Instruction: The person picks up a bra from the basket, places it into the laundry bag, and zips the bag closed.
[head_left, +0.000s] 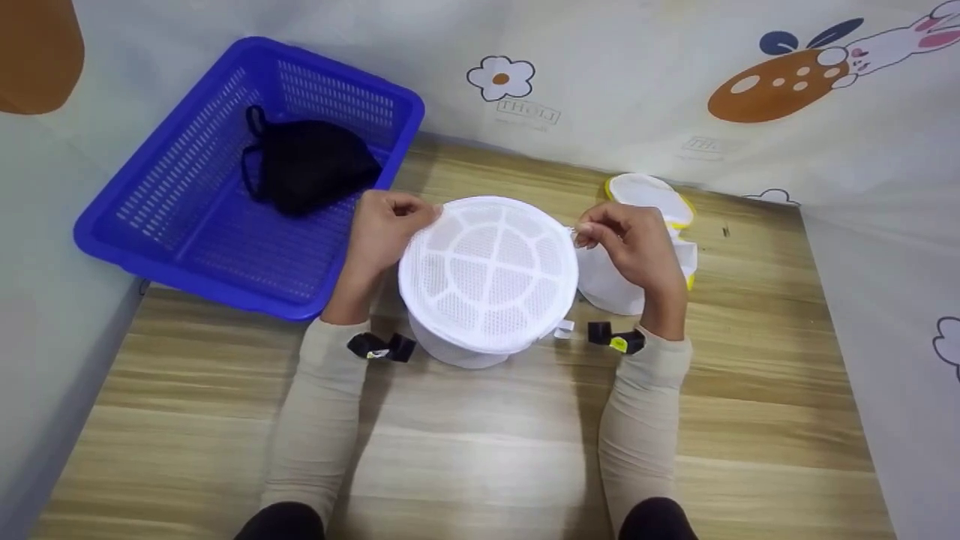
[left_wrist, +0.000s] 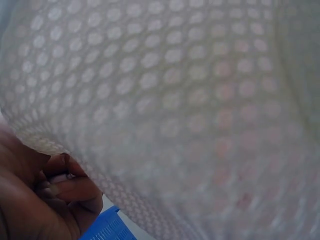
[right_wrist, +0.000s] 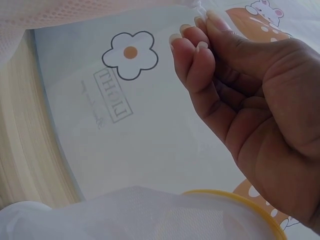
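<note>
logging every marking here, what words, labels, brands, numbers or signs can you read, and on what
"THOIJ" or similar: stamp on the wall, below the flower; last letters unclear.
Line under it: too faint.
Second stamp, further right: too faint.
Left wrist device, pale label: too small.
Right wrist device, yellow label: too small.

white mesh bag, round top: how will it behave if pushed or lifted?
The white mesh bag is probably light for its size, being open mesh, though any contents are hidden. Its sides likely give when pushed: up close the mesh looks like soft fabric. The round top may hold its shape better, since it looks flat and evenly spread.
</note>
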